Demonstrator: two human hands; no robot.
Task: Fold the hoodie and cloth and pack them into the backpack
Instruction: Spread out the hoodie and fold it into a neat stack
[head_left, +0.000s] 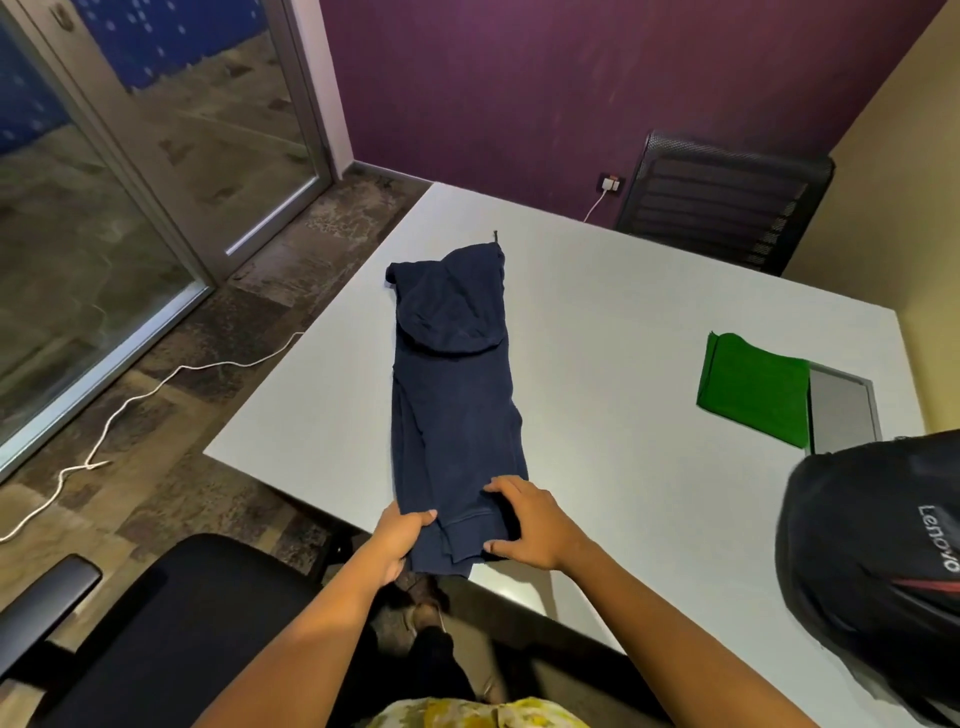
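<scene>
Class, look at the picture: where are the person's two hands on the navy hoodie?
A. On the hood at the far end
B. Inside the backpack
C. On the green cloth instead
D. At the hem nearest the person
D: the left hand and right hand both grip the near hem of the hoodie, far from its hood.

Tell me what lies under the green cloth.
The green cloth lies flat on the white table, its right edge overlapping a grey panel set in the tabletop. What the cloth hides beneath it cannot be seen.
</scene>
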